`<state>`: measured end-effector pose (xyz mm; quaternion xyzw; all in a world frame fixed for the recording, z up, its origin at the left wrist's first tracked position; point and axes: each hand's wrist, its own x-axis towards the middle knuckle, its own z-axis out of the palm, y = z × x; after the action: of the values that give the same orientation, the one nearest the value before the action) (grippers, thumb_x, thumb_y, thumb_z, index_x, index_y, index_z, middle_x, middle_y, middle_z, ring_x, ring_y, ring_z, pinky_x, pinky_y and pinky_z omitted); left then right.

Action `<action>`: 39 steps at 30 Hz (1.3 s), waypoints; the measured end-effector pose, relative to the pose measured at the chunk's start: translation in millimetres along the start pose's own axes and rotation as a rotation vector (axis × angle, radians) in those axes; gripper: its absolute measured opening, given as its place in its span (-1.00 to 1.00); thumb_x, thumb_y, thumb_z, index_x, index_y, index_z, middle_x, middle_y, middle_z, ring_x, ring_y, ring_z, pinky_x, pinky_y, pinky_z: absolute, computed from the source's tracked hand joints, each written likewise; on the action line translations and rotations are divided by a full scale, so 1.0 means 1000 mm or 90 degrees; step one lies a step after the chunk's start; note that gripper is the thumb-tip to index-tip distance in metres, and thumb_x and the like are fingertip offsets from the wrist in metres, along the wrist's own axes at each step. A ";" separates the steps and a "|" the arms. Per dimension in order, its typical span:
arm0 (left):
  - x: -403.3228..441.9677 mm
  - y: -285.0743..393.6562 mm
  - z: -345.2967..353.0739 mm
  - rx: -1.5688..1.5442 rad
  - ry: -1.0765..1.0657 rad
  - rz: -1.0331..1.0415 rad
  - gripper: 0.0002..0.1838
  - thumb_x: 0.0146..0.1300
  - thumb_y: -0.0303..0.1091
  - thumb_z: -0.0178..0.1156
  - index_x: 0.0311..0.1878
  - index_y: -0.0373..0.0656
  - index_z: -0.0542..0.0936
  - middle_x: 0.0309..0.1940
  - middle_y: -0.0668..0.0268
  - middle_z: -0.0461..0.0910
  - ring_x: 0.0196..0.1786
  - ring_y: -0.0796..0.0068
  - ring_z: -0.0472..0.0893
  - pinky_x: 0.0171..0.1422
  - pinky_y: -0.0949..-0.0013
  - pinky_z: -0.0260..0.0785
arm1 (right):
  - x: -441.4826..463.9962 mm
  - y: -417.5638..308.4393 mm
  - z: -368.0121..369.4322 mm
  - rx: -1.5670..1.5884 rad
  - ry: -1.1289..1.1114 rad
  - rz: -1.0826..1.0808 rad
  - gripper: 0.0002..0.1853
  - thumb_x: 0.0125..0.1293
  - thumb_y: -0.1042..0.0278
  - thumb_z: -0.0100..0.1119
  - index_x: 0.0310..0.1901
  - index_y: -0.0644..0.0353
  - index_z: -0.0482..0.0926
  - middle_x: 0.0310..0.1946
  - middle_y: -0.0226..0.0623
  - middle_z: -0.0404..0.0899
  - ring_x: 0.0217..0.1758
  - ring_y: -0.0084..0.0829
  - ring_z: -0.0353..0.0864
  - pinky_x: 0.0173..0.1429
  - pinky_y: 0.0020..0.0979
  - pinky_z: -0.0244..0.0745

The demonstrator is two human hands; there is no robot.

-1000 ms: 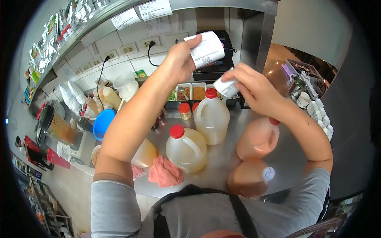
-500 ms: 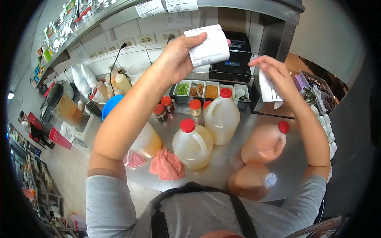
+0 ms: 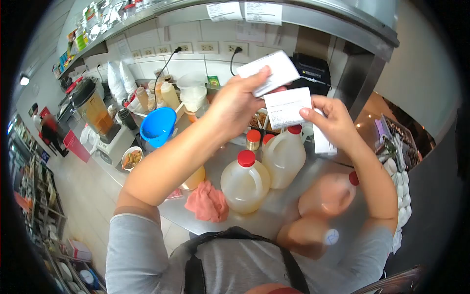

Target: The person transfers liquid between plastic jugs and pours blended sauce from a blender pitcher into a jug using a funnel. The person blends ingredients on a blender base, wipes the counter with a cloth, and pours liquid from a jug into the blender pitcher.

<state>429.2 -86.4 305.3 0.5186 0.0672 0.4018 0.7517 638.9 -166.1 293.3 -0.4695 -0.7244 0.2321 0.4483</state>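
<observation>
Folded paper [image 3: 275,73] is sitting in the left hand [image 3: 240,100], above the far side of the worktop [image 3: 196,223]; the grip is closing on it, thumb on top. The right hand [image 3: 333,120] is pinching a printed slip [image 3: 286,109] between thumb and fingers, the grip nearly closed, while a second slip [image 3: 323,142] is hanging below its palm. Whether the left fingers are touching the printed slip, one cannot tell.

Below, a pale-liquid jug [image 3: 245,188] is standing upright, red cap on; a taller jug [image 3: 285,159], also containing pale liquid, is standing just beyond. To the right, a pinkish-orange jug [image 3: 325,196] and a brownish jug [image 3: 303,237] are standing close together. A pink cloth [image 3: 208,202] is lying left of the pale-liquid jug. Farther left, a white bowl [image 3: 132,158] is holding chopped food, a blue bowl [image 3: 158,128] is resting near it, and a blender [image 3: 95,110] is containing an orange-brown mixture.
</observation>
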 end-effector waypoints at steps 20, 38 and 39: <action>-0.503 0.197 -0.193 0.725 1.251 0.438 -0.50 0.35 -0.24 -0.13 0.28 -0.30 0.27 0.16 0.08 0.41 0.20 0.28 0.41 0.34 0.28 0.18 | 0.026 0.025 -0.171 -0.069 0.484 0.004 -0.53 0.23 -0.05 0.18 -0.38 0.34 0.61 -0.63 -0.49 0.48 -0.60 -0.71 0.36 -0.50 -0.59 0.21; -0.395 0.127 -0.233 0.781 1.046 0.215 -0.42 0.26 -0.24 -0.04 0.31 -0.31 0.20 0.23 0.06 0.31 0.27 0.24 0.33 0.39 0.25 0.10 | -0.001 0.026 -0.200 -0.565 0.658 -0.011 -0.42 0.13 -0.36 0.05 -0.41 0.12 0.56 -0.55 -0.25 0.54 -0.41 -0.33 0.56 -0.25 -0.34 0.40; -0.390 0.125 -0.235 0.786 1.035 0.205 -0.41 0.26 -0.24 -0.04 0.32 -0.31 0.20 0.23 0.05 0.30 0.27 0.24 0.32 0.39 0.25 0.10 | -0.012 0.046 -0.208 -0.470 0.702 -0.109 -0.47 0.17 -0.31 0.04 -0.32 0.10 0.56 -0.44 -0.21 0.58 -0.33 -0.31 0.56 -0.18 -0.35 0.40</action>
<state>-20.3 -161.1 179.8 0.3888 0.6790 0.6224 0.0191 843.1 -173.9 354.9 -0.5828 -0.4560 -0.3413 0.5796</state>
